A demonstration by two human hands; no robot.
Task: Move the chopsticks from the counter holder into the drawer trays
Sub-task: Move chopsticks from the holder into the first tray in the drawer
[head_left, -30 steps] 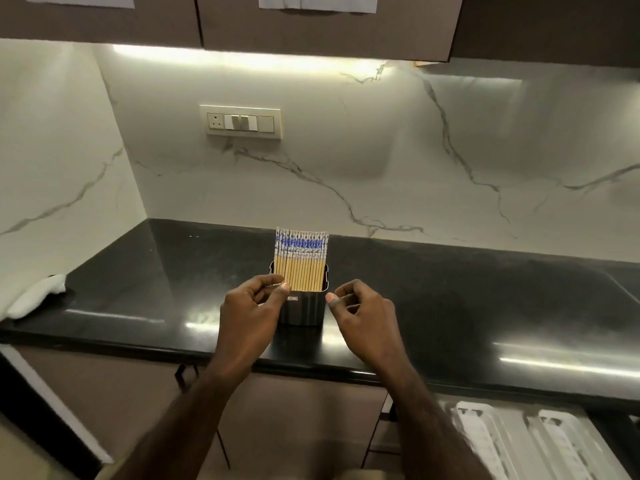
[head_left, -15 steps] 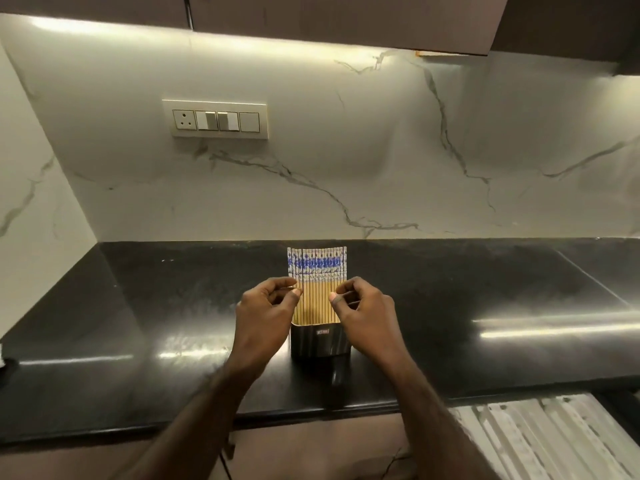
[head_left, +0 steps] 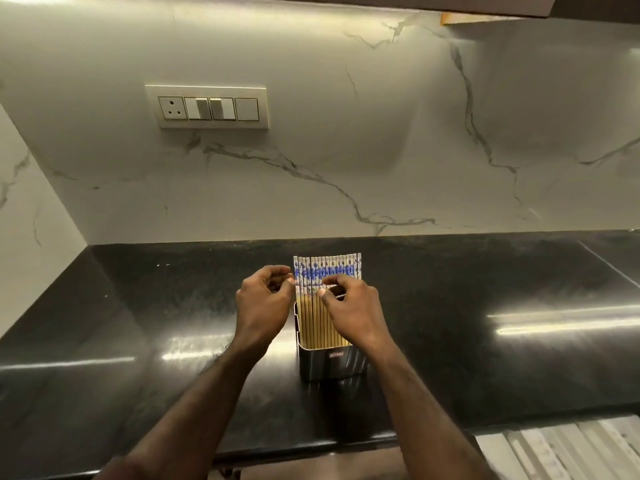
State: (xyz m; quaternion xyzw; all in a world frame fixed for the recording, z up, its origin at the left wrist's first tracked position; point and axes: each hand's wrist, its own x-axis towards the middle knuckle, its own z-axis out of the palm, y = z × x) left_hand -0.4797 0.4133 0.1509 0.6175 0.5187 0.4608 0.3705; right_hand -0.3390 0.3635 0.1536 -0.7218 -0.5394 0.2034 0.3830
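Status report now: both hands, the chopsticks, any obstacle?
Left hand pinching the leftmost chopstick top. Right hand pinching tops near the middle. Chopsticks upright in holder, none out yet. Nothing in the way.

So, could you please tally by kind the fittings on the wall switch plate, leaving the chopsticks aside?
Sockets on the switch plate: 1
Rocker switches: 2
Blank plates: 1
Total: 4
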